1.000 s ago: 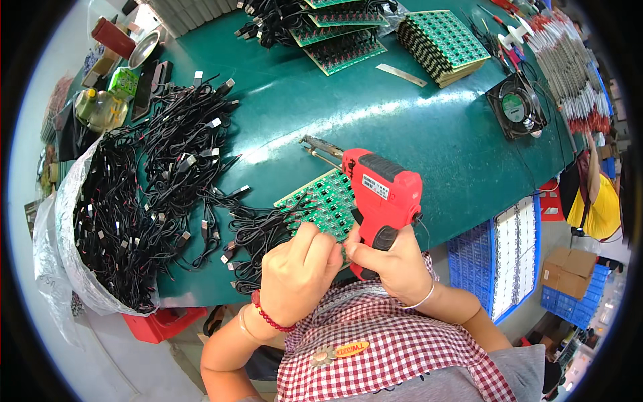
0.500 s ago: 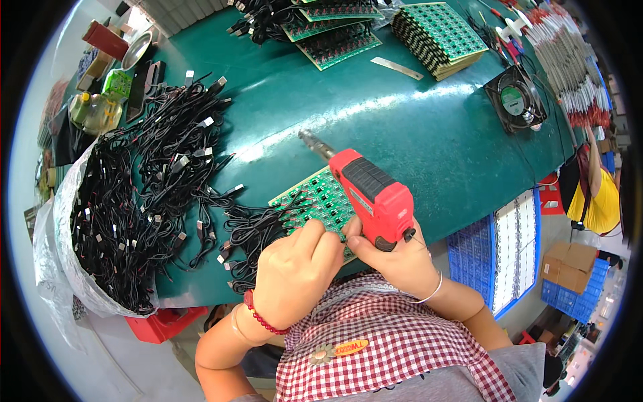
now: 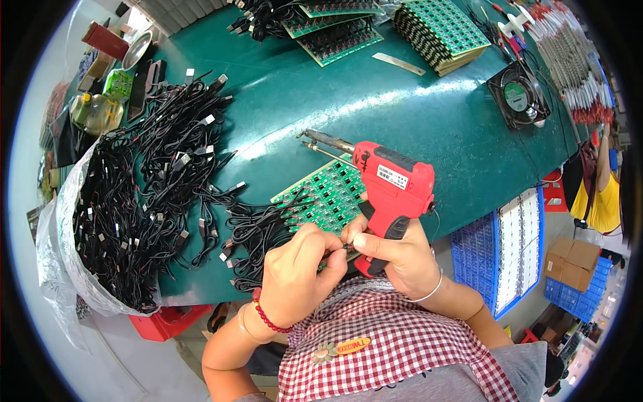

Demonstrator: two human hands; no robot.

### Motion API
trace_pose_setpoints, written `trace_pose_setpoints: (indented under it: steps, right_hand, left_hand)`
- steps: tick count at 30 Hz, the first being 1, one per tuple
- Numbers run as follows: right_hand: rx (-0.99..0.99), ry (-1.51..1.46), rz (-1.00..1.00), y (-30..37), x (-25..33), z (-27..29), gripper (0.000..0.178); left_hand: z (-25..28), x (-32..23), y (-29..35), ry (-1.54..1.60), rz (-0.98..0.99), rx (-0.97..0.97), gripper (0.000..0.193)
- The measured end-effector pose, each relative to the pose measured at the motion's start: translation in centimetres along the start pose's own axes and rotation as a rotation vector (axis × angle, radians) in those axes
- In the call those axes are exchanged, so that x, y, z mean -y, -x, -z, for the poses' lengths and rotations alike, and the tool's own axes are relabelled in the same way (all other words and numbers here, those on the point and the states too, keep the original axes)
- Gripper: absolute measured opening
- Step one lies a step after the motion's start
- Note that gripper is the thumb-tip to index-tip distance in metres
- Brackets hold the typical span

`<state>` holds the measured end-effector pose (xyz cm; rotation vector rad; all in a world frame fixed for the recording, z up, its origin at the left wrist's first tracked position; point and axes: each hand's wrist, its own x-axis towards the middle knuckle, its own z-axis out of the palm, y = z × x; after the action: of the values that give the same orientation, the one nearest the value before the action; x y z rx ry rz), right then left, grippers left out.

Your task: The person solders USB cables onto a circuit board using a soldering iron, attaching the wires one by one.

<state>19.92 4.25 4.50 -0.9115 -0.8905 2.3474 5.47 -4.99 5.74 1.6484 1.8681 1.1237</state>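
Note:
My right hand (image 3: 410, 262) is wrapped round the grip of a red soldering gun (image 3: 396, 182), whose metal tip points away to the left, raised over the bench. Under it lies a green circuit board panel (image 3: 331, 194) with rows of small parts. Black USB cables (image 3: 251, 234) fan out from the panel's left side. My left hand (image 3: 300, 273) is closed in a pinch at the panel's near edge, close to the fingertips of my right hand. Whatever those left fingers hold is too hidden to name.
A large heap of black USB cables (image 3: 120, 221) spreads over a plastic bag at left. Stacked circuit boards (image 3: 442, 33), a metal ruler (image 3: 399, 63) and a cooling fan (image 3: 517, 96) occupy the far side of the green table (image 3: 455, 134). Blue crates (image 3: 475, 258) stand beyond the right edge.
The soldering gun has swung in my right hand, so its side now shows and its handle tilts toward me. My left hand has shifted slightly right, fingers still pinched.

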Motion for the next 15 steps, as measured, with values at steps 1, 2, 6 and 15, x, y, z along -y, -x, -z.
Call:
trace_pose_setpoints:
  steps: [1, 2, 6, 15]
  right_hand:
    - [-0.03, 0.053, 0.028, 0.1, 0.0, 0.1, 0.013]
    - [-0.061, 0.107, 0.056, 0.2, 0.0, 0.2, 0.014]
    - [-0.167, 0.282, 0.181, 0.9, 0.3, 1.5, 0.012]
    - [-0.159, 0.527, 0.175, 5.4, 0.9, 7.8, 0.017]
  left_hand:
    - [0.1, 0.1, -0.2, -0.016, 0.007, -0.001, 0.019]
    - [0.3, 0.3, -0.4, -0.033, 0.014, -0.002, 0.018]
    - [0.6, 1.8, -1.2, -0.202, 0.019, 0.062, 0.012]
    - [-0.9, 4.0, -2.3, -0.565, 0.053, 0.079, 0.009]
